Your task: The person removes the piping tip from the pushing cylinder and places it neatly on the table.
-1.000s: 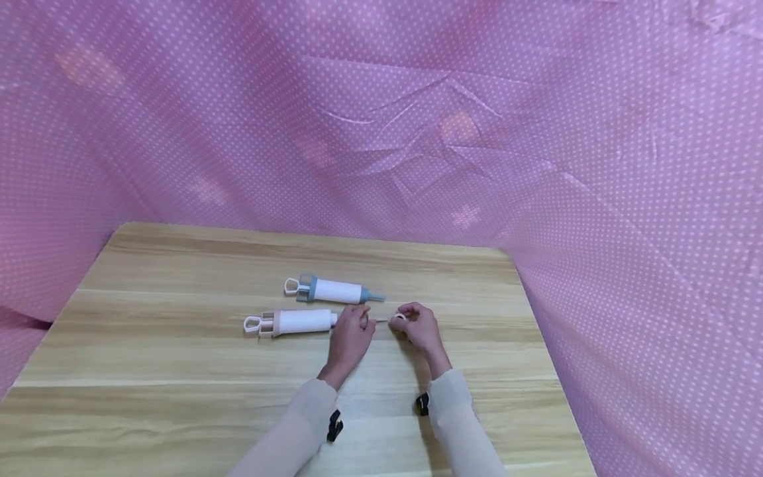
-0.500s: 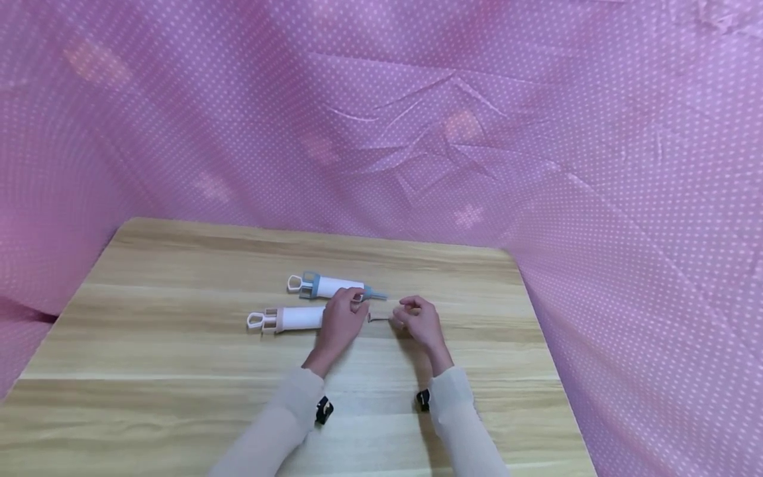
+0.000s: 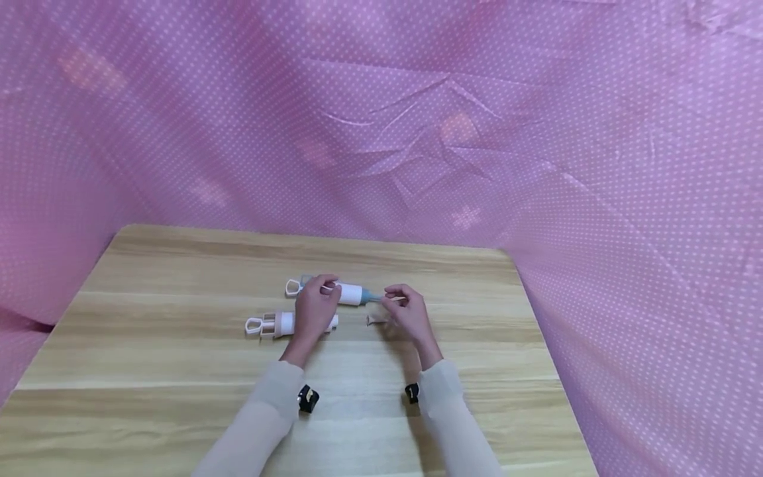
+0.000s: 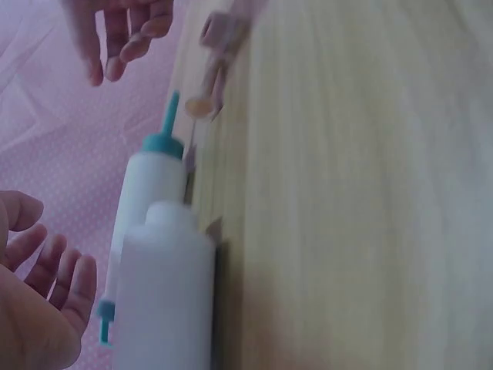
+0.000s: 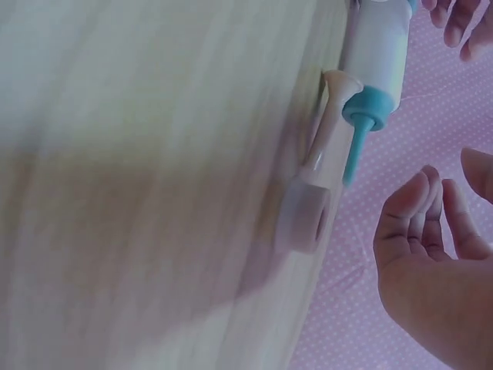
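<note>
Left hand (image 3: 314,308) above the left half of the blue-trimmed syringe (image 3: 350,294), fingers loosely bent, thumb well apart, empty; left wrist view shows a gap to the barrel. Right hand (image 3: 411,319) at the syringe's right end, near the blue nozzle (image 5: 357,150), fingers half bent, fairly narrow, also empty, a gap to the nozzle in right wrist view. Blue-trimmed syringe lies on the far side, pink-trimmed syringe (image 3: 287,323) on the near side, both with handles left, partly behind left hand in head view. Pink nozzle (image 5: 327,123) lies right of the pink-trimmed syringe, apart from it, flared end left; pink ring (image 5: 306,217) at its right end, can't tell if joined. All on wood-grain table (image 3: 179,358); pink dotted cloth (image 3: 381,132) behind.
</note>
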